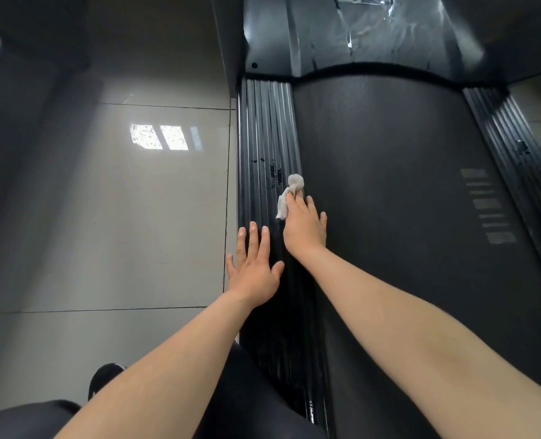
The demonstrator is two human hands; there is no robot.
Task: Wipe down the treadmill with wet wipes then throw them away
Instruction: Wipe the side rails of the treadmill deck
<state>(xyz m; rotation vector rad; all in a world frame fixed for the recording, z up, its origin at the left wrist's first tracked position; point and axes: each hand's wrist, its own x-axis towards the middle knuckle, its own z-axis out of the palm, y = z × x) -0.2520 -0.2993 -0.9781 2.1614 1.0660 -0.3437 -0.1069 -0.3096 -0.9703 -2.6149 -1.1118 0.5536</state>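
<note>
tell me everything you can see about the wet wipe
The wet wipe is a whitish-grey sheet, crumpled and soft-looking. Its far end is bunched into a rounded knob; a flatter tail trails back toward the person. It lies on the inner edge of the left ribbed side rail, beside the black belt. The right hand presses it down with straight fingers.

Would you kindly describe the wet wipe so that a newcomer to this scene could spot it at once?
Find the treadmill's black running belt; a ribbed side rail runs along its left edge. Where rail meets belt, under the fingertips of the right hand, lies the wet wipe. It is a crumpled greyish-white wad, the only soft, pale object on the dark machine.
</note>
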